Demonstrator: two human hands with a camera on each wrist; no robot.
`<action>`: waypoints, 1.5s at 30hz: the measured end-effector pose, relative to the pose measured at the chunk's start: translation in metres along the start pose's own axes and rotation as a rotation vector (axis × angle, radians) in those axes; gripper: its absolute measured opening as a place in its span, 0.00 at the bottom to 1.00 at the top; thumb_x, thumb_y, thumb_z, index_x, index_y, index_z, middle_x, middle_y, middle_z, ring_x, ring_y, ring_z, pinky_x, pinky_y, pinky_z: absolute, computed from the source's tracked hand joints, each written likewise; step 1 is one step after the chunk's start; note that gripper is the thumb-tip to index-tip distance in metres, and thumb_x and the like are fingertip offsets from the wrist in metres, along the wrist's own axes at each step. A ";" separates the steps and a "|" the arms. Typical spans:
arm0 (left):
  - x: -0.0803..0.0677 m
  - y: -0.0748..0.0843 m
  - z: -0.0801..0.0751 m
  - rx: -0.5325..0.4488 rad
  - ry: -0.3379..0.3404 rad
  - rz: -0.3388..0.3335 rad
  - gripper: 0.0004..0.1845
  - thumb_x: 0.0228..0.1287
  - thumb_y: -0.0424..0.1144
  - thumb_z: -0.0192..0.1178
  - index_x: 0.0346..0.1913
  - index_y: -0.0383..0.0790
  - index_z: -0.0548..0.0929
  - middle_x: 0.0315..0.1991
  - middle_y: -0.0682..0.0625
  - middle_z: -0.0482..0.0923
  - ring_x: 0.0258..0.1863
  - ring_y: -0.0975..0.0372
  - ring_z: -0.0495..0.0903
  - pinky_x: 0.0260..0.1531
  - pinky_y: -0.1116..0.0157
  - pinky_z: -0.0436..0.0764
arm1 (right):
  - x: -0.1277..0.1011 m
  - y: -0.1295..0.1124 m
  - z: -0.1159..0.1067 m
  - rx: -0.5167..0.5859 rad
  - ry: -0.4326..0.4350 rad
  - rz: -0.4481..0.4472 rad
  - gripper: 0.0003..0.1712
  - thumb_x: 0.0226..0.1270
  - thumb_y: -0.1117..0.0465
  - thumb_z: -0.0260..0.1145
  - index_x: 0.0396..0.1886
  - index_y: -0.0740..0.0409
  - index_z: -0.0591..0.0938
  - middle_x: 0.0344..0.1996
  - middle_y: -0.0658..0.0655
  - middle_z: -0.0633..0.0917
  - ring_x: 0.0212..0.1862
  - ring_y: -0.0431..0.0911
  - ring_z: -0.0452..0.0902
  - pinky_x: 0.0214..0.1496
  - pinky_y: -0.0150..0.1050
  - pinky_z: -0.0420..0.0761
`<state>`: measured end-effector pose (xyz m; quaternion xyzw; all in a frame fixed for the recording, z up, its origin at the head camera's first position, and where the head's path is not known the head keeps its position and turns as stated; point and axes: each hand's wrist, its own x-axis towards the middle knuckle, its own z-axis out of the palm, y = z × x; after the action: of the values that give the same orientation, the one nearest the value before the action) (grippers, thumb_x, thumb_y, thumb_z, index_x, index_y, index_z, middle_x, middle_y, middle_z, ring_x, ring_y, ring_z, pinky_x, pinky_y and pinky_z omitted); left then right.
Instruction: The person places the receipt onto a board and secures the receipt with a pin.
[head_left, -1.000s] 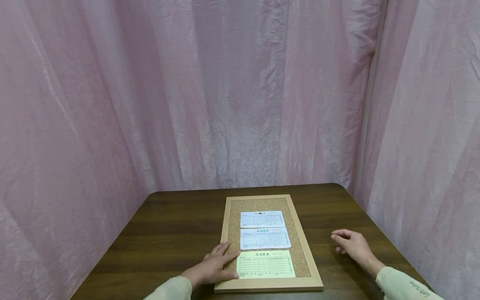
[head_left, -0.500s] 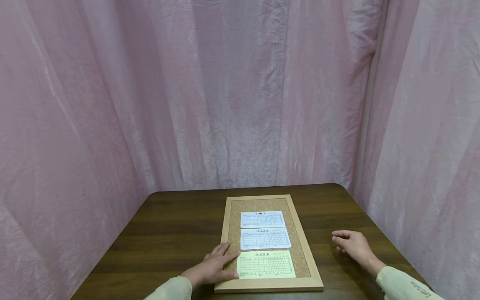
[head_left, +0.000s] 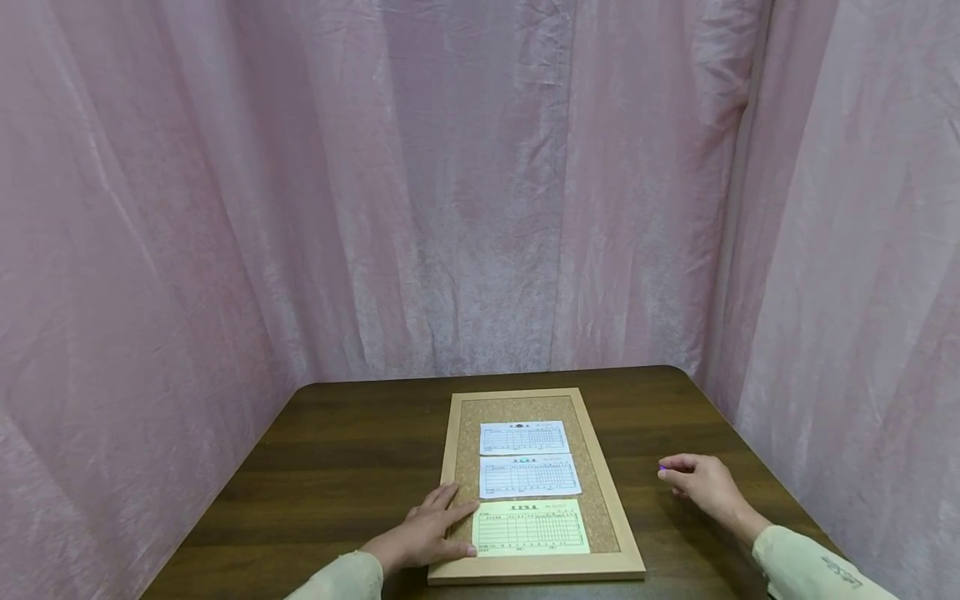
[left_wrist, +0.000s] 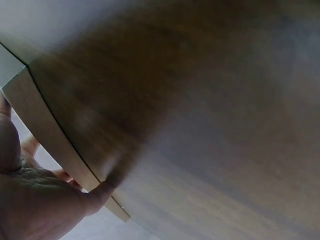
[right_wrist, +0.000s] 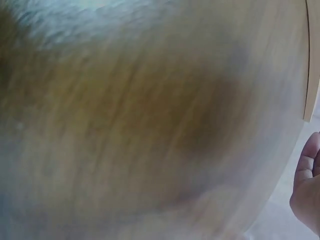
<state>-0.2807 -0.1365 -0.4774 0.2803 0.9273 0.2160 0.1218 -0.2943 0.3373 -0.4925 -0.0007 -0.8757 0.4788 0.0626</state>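
Overhead, a cork board [head_left: 534, 483] in a pale wood frame lies lengthwise on a dark wooden table [head_left: 337, 467]. Three printed slips lie on the cork in a column: a white one [head_left: 524, 437] farthest away, a second white one [head_left: 529, 477] just below it, and a yellow one [head_left: 531, 527] nearest the person. The left hand [head_left: 431, 533] lies flat over the board's near left frame, fingers straight, their tips touching the left edge of the yellow slip; it grips nothing. The right hand [head_left: 701, 483] is over the table to the right of the board, well apart from the frame, its fingers curled with the fingertips together on a tiny purple thing [head_left: 662, 470], too small to identify. Pink curtains [head_left: 465, 192] close in the table on three sides. Nothing lies between either hand and the board.

From the left wrist, the view is blurred: table grain fills most of it, the frame's pale edge [left_wrist: 50, 132] runs diagonally, and the palm [left_wrist: 35, 200] rests against that edge.

From the right wrist, the view is also blurred: wood grain, a strip of frame [right_wrist: 312, 75] at the right edge, and part of the hand [right_wrist: 307, 185] at lower right; its hold cannot be made out here.
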 end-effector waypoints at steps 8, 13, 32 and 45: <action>0.000 0.001 0.000 0.004 0.003 0.003 0.39 0.62 0.59 0.66 0.73 0.48 0.69 0.76 0.33 0.48 0.74 0.37 0.46 0.59 0.28 0.55 | 0.002 -0.006 0.002 0.005 -0.003 -0.045 0.17 0.66 0.64 0.69 0.49 0.71 0.84 0.39 0.61 0.88 0.33 0.49 0.84 0.34 0.36 0.82; 0.000 0.002 -0.001 0.002 -0.001 0.002 0.39 0.62 0.58 0.65 0.73 0.48 0.69 0.76 0.33 0.48 0.74 0.37 0.46 0.59 0.29 0.55 | 0.003 -0.011 0.003 0.013 -0.001 -0.038 0.17 0.66 0.64 0.69 0.50 0.70 0.84 0.40 0.60 0.88 0.34 0.50 0.84 0.35 0.38 0.82; 0.001 0.002 -0.001 0.011 -0.005 -0.004 0.39 0.62 0.59 0.65 0.73 0.48 0.70 0.76 0.34 0.49 0.74 0.37 0.48 0.60 0.30 0.57 | 0.005 -0.026 0.013 0.114 -0.030 -0.059 0.17 0.65 0.63 0.71 0.48 0.73 0.83 0.35 0.58 0.86 0.34 0.54 0.83 0.36 0.44 0.85; 0.001 0.001 0.000 0.002 0.000 -0.002 0.39 0.62 0.58 0.66 0.73 0.48 0.69 0.76 0.34 0.48 0.74 0.37 0.47 0.60 0.30 0.56 | 0.008 -0.042 0.032 0.138 -0.048 -0.078 0.16 0.64 0.64 0.71 0.46 0.73 0.84 0.31 0.58 0.85 0.31 0.49 0.82 0.33 0.42 0.83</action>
<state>-0.2808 -0.1354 -0.4772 0.2794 0.9278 0.2151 0.1220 -0.3033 0.2886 -0.4738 0.0492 -0.8413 0.5350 0.0601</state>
